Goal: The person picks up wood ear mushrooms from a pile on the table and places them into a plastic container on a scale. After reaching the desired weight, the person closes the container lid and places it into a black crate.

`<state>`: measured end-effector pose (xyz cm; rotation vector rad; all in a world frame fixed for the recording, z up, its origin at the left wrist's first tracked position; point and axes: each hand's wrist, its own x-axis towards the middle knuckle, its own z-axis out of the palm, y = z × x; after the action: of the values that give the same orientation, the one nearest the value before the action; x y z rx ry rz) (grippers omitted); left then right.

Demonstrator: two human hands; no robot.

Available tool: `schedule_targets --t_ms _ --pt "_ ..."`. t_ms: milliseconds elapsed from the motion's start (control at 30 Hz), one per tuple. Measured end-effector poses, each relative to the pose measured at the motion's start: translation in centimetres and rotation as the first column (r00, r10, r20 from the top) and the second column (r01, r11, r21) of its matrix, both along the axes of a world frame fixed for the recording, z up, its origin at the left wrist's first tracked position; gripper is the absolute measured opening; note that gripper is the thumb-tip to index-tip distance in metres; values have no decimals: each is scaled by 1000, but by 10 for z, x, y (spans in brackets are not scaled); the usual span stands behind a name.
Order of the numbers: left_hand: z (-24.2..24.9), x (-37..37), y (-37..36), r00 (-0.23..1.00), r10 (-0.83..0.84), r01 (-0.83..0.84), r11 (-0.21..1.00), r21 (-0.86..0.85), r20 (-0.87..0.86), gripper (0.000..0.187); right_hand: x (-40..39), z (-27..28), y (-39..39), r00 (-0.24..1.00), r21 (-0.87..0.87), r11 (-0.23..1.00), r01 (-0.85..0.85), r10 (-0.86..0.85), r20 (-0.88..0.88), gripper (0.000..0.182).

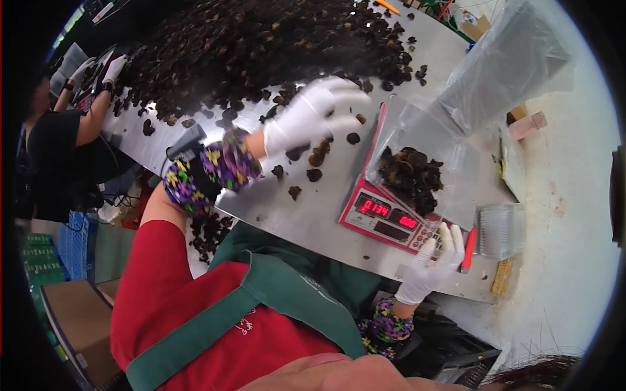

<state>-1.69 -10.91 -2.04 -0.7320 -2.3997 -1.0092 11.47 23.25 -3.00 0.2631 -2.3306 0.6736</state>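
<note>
My left hand [316, 116], in a white glove, hovers slightly blurred over the metal table, fingers spread and nothing visible in them. Below it lie several loose dark pieces that look like wood ear mushrooms [319, 153]. A red digital scale [385, 225] to the right bears a clear plastic sheet or bag [456, 173] with a clump of the same mushrooms [412, 177] on it. Red digits read 0.134 and 0.00. My right hand [433, 264], also gloved, is at the scale's near right corner by the keypad, fingers extended and apart; contact cannot be made out.
A large mushroom heap [261, 49] covers the table's far side. Clear plastic bags [505, 68] lie at far right. Beside my right hand are a red-handled tool [469, 251] and clear plastic containers [499, 229]. Another person [72, 137] works at the left.
</note>
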Motion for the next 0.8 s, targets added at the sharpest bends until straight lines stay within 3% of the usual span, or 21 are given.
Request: schedule_targets --t_ms 67,100,133,233,267,333,367,400,467,500,600,667,800 --pt "-36 -28 -60 963 271 -268 943 -199 -13 53 4 -4 5 1000 -13 1000 21 -21 6 31" --pt "-45 -41 -81 940 339 -319 912 -259 38 58 5 -5 6 999 -7 999 43 -43 -2 30" --pt "-66 -57 -95 905 416 -420 835 -355 -91 64 4 -5 6 998 0 998 64 -64 -13 29" --pt "-81 -83 -84 960 275 -274 873 -404 -57 71 3 -4 -3 998 -11 998 68 -68 -7 29" --pt "-96 -88 -74 949 275 -315 849 -425 -154 70 2 0 -7 997 -1 997 72 -72 -6 29" --pt "-124 -99 -54 956 262 -294 857 -423 -132 69 5 5 -17 996 -18 996 87 -87 7 29" --pt "-109 -87 -39 940 339 -294 784 -547 -20 60 6 5 -18 997 -7 997 73 -73 2 30" --pt "-120 -95 -36 954 295 -284 825 -488 -55 39 7 6 -18 998 6 998 63 -63 -5 31" --pt "-129 -98 -33 973 230 -216 853 -476 -28 22 9 9 -20 997 -11 997 75 -75 0 31" --pt "-129 -95 -35 979 181 -203 873 -443 -93 17 10 11 -20 997 5 997 79 -79 -4 31" --pt "-103 -84 -40 959 160 -224 932 -284 -233 9 9 11 -14 996 25 997 80 -79 -33 27" --pt "-67 -70 -29 963 239 -253 962 -107 -124 4 9 11 -12 997 13 998 66 -66 -35 27" --pt "15 -27 38 998 52 -42 976 215 -43 9 5 4 -12 998 -18 998 57 -58 -36 30"
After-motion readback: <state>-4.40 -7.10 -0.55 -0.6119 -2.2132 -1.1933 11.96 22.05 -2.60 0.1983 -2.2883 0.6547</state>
